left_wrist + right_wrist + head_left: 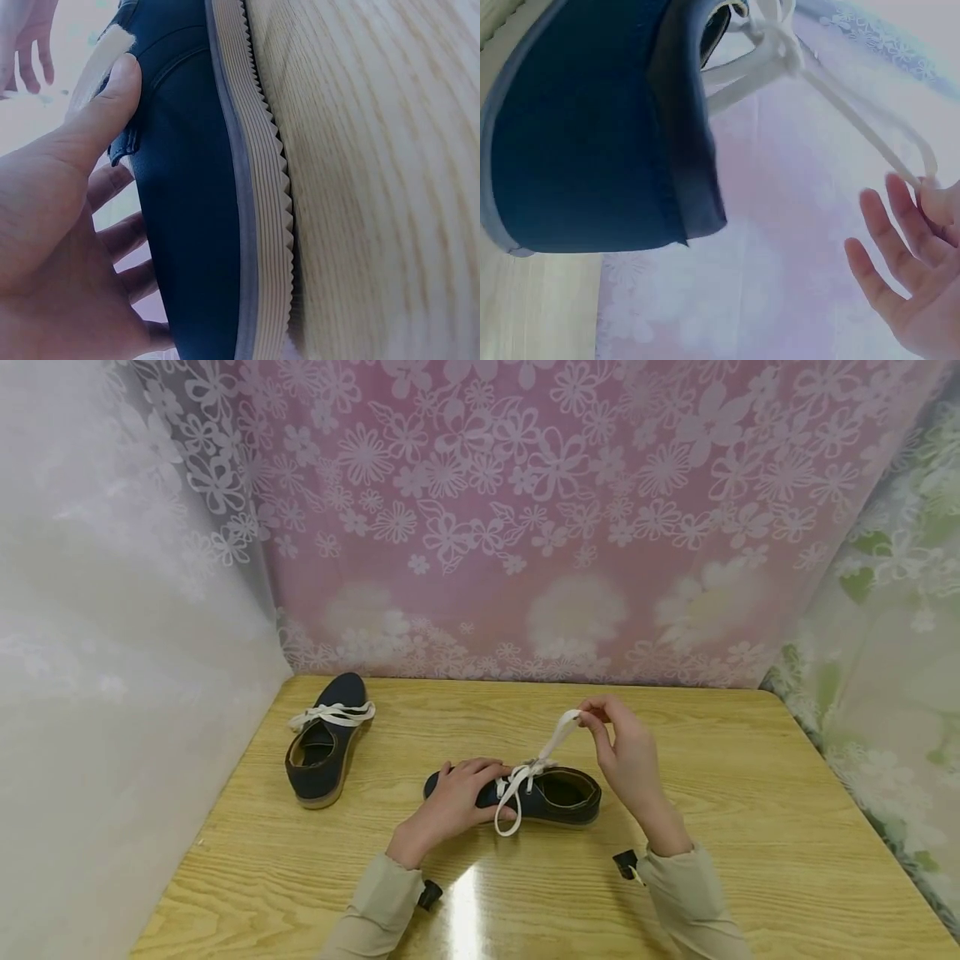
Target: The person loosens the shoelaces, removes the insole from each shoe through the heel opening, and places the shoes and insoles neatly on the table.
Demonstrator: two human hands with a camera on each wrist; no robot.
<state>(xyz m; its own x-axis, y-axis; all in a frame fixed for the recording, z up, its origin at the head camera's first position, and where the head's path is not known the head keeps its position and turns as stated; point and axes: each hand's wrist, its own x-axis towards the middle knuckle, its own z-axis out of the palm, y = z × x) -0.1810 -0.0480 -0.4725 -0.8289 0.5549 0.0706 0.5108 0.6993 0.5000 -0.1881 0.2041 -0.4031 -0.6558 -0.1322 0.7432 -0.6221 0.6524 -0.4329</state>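
- A booth-like place, screened off on three sides; whether home, shop or studio cannot be told.
- At twelve o'clock, a pink flowered curtain (487,527) hangs behind the wood-grain desk (757,793).
- At nine o'clock, a whitish sheet (135,627); at three, a green-leafed floral sheet (892,652).

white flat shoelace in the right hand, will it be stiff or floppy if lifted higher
The flat white cloth shoelace is likely floppy: one loop droops down the low, dark blue shoe. It seems light, since the right hand only pinches it. It may pull taut, being knotted over the shoe.
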